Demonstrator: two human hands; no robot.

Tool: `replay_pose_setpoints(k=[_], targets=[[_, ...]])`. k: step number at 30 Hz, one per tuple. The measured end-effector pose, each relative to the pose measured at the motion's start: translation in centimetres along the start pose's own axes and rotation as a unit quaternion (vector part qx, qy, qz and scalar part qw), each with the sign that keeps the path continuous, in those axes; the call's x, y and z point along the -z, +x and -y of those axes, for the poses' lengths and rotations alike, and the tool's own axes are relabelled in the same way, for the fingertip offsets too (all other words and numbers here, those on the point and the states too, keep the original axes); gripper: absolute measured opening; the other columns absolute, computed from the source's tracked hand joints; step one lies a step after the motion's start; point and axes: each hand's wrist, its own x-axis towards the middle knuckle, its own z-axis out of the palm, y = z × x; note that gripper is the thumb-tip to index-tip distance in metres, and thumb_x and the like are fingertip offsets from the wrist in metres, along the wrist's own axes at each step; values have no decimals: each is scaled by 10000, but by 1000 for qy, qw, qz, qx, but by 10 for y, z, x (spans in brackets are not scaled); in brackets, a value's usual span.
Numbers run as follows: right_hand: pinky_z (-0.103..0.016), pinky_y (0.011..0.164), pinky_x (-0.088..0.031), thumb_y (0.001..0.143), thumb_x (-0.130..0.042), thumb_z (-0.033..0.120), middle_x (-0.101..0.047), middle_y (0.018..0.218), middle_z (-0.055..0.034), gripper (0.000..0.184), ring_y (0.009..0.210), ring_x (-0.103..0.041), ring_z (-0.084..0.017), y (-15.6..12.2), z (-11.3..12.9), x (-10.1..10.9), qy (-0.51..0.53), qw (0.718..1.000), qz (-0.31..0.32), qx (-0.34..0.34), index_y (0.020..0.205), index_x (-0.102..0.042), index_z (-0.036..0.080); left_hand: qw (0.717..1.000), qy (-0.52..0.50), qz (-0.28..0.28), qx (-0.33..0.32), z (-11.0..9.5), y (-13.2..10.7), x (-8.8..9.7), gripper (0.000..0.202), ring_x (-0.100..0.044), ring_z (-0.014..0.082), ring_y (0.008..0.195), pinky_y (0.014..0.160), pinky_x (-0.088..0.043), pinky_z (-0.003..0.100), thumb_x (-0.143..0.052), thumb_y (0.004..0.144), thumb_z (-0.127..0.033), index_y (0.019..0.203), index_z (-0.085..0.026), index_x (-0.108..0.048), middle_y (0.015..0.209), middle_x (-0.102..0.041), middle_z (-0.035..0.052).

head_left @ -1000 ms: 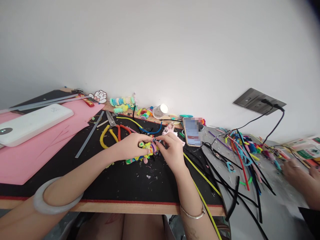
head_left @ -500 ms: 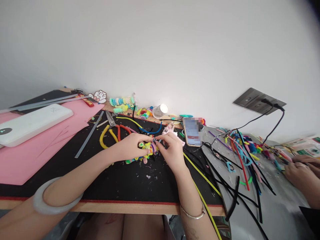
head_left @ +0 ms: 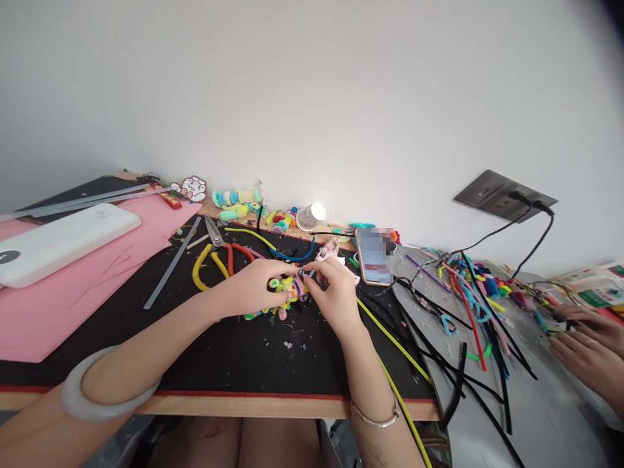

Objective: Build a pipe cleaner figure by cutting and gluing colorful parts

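My left hand (head_left: 253, 286) and my right hand (head_left: 334, 292) meet over the black mat (head_left: 234, 351), both closed on a small multicoloured pipe-cleaner figure (head_left: 287, 288) held between their fingertips. The right fingers pinch a purple and blue piece at the figure's top. More fuzzy green and yellow bits lie under the left hand. A pale bangle sits on my left forearm and a thin bracelet on my right wrist.
Scissors with yellow and red handles (head_left: 217, 250), a phone (head_left: 374, 255), a pink glue gun (head_left: 336, 257), a white power bank (head_left: 58, 240) on pink paper (head_left: 58, 299). Loose pipe cleaners (head_left: 468, 305) spread right. Another person's hands (head_left: 585, 344) work at the far right. Wall socket (head_left: 504, 195).
My hands stay on the figure with only slight finger movement. The other person's hands at the right have shifted and spread over their pieces.
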Motion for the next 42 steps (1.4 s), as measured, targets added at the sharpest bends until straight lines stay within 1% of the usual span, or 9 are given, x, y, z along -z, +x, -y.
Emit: replay_pose_setpoints(k=[6, 15, 19, 23, 26, 31, 38, 40, 42], targets=[[-239, 606, -381, 790, -573, 171, -507, 695, 7, 132, 640, -484, -123, 1, 0, 0, 4, 1000, -2, -3, 891, -651, 202, 999, -40, 20, 1, -2, -1, 0, 450, -677, 199, 784, 805, -504, 304, -529, 724, -278, 1158, -174, -587, 1086, -662, 57], [-244, 604, -381, 786, -566, 168, -526, 707, -1, 138, 640, -486, -129, 1, 0, 0, 6, 1000, -3, -6, 893, -646, 204, 999, -25, 30, -15, -3, -1, 0, 391, -674, 165, 694, 750, -506, 258, -496, 757, -269, 1126, -170, -577, 1043, -656, 48], [-241, 602, -377, 782, -569, 161, -522, 704, 1, 137, 639, -481, -126, 1, 1, 0, 4, 1000, -3, -9, 887, -648, 200, 998, -38, 43, -17, -4, -2, 0, 384, -668, 141, 608, 738, -506, 264, -482, 772, -258, 1137, -169, -560, 1031, -648, 47], [-239, 600, -375, 777, -573, 159, -529, 710, 2, 138, 638, -479, -124, 1, 1, 1, 3, 1000, -2, -9, 886, -647, 201, 998, -40, 46, -20, -4, -3, 0, 381, -670, 142, 600, 723, -503, 260, -476, 776, -257, 1136, -166, -561, 1000, -653, 41], [-239, 606, -375, 778, -575, 158, -533, 712, 2, 136, 644, -483, -125, 1, 1, 1, 0, 1000, 0, -8, 886, -646, 199, 999, -25, 38, -25, -3, -3, 0, 394, -681, 161, 674, 756, -495, 266, -481, 773, -255, 1144, -159, -572, 1001, -665, 44], [-245, 626, -384, 796, -568, 175, -557, 742, -10, 130, 673, -508, -134, 0, 0, -1, -7, 1000, 3, -4, 894, -649, 198, 1000, 8, 3, -13, 2, 0, 0, 460, -607, 230, 1033, 909, -446, 297, -524, 741, -263, 1186, -161, -585, 1149, -643, 61], [-252, 625, -399, 859, -486, 199, -597, 786, -32, 187, 699, -539, -143, 0, 3, 3, 33, 999, -7, 28, 944, -653, 197, 999, -27, -27, 26, 9, 7, 0, 437, -608, 245, 1024, 890, -466, 324, -576, 710, -313, 1129, -204, -636, 1126, -664, 35], [-256, 628, -403, 869, -456, 185, -609, 802, -39, 204, 701, -542, -143, 1, 1, 4, 41, 998, -37, 28, 946, -644, 189, 997, -45, -47, 39, 10, 8, -1, 453, -601, 255, 1038, 899, -464, 328, -592, 700, -329, 1128, -188, -633, 1125, -663, 45], [-257, 624, -401, 872, -432, 174, -616, 796, -43, 207, 686, -538, -141, 0, -3, 5, 36, 995, -94, 13, 918, -634, 176, 993, -73, -68, 55, 12, 9, -1, 498, -589, 266, 1063, 916, -459, 336, -622, 681, -346, 1149, -176, -614, 1161, -645, 59]])
